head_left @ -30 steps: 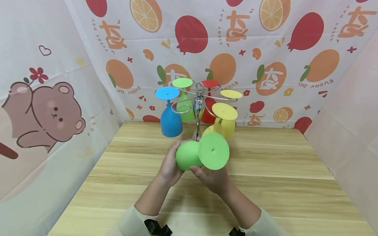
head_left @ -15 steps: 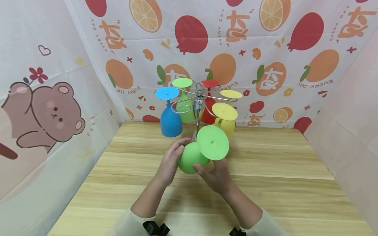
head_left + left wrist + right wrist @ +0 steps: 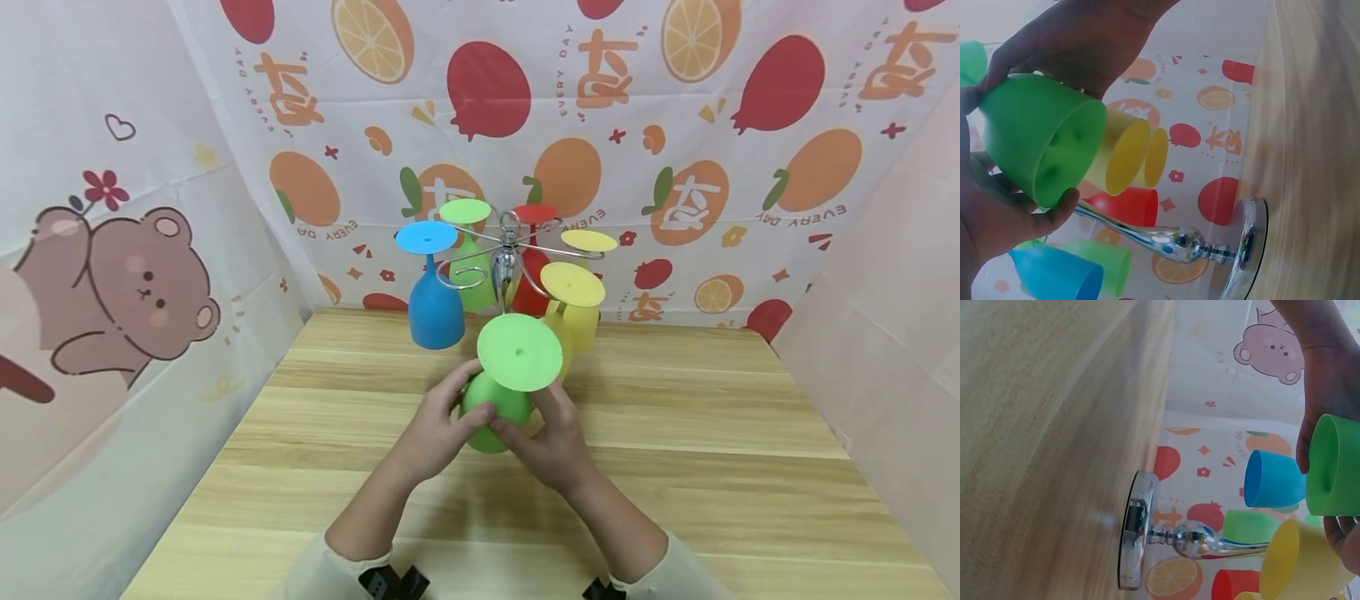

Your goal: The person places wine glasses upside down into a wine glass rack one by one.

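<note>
A green plastic wine glass (image 3: 498, 408) is held upside down in front of the rack, its round foot (image 3: 519, 352) uppermost and tipped toward me. My left hand (image 3: 431, 433) grips the bowl from the left, thumb across the near side. From the right, my right hand (image 3: 553, 442) grips the same bowl, its thumb close to the left one. In the left wrist view the open mouth of the green bowl (image 3: 1071, 153) faces down to the table. Behind it stands a chrome glass rack (image 3: 506, 271) with curled wire arms, partly hidden by the green foot.
Hanging upside down from the rack are a blue glass (image 3: 437, 312), another green glass (image 3: 474, 287), a red glass (image 3: 531, 287) and two yellow glasses (image 3: 583, 325). The rack's round chrome base (image 3: 1135, 531) rests on the wooden table (image 3: 712, 433). Printed cloth (image 3: 675, 108) rises behind.
The held green glass has turned from lying sideways to mouth-down, its foot swinging up and left. My left thumb has come round onto the bowl's near side. The hanging glasses stay put.
</note>
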`<state>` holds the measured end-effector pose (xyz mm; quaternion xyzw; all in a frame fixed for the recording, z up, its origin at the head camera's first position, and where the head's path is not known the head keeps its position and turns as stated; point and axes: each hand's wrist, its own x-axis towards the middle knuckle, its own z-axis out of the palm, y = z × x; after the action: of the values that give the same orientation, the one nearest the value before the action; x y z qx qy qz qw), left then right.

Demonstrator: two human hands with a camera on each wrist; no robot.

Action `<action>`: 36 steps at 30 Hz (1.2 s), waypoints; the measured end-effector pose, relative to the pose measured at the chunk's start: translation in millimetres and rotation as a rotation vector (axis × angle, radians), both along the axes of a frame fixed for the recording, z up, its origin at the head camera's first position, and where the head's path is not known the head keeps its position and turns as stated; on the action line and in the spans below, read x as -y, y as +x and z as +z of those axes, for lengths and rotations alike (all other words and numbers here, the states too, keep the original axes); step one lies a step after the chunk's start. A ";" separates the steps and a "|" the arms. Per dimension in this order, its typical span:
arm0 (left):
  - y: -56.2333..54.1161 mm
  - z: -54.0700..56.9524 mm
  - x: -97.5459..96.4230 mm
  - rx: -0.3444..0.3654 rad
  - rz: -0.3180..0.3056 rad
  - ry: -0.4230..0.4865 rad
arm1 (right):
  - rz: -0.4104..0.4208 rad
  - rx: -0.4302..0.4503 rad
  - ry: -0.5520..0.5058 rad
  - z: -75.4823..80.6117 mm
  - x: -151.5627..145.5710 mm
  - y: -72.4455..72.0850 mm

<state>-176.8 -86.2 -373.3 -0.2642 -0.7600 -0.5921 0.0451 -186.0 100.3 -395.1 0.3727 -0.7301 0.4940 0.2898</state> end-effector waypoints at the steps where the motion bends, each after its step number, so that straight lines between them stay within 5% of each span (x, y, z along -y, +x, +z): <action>1: 0.3 0.4 0.0 0.001 -0.002 -0.006 | 0.002 0.003 0.002 0.1 0.0 0.1; 16: 0.4 3.0 -1.4 0.063 0.038 0.092 | -0.069 0.074 0.058 0.9 1.4 5.1; 23: 0.3 6.2 0.1 0.094 0.116 0.158 | -0.068 0.149 0.071 -1.5 2.1 7.4; 36: 5.8 1.6 1.1 0.025 0.042 0.154 | -0.023 0.211 -0.051 2.1 3.5 8.5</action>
<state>-171.0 -87.3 -371.7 -0.2365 -0.7180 -0.6511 0.0682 -177.5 96.8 -393.0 0.3028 -0.7479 0.5457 0.2263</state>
